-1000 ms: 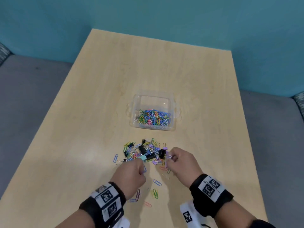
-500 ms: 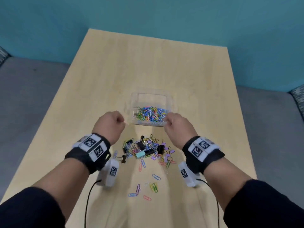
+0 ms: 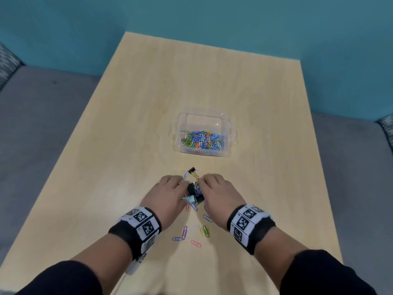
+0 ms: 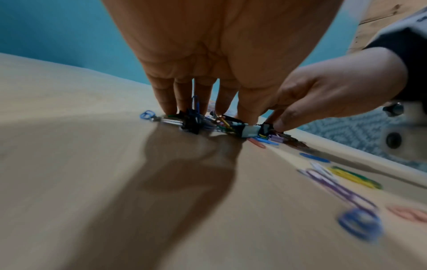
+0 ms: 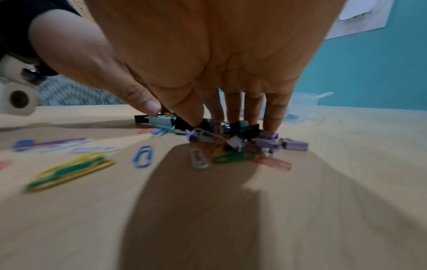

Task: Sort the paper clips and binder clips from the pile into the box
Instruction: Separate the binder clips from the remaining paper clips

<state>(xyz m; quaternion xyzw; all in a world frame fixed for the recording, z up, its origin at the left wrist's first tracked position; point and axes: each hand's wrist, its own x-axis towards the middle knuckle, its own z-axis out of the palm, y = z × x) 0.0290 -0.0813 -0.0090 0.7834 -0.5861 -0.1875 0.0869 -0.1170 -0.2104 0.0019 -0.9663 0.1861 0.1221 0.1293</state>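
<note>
Both hands' grips [image 3: 170, 191] [image 3: 217, 191] around pile [image 3: 194, 193]

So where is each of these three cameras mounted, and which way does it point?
Head: worn on the head, looking down at the table, box and pile; both forearms and hands show.
Left wrist: under the left hand, looking along its fingers; the right hand shows too.
Right wrist: under the right hand, looking along its fingers; the left thumb shows.
Shared: all see the teal binder clip in the pile.
</note>
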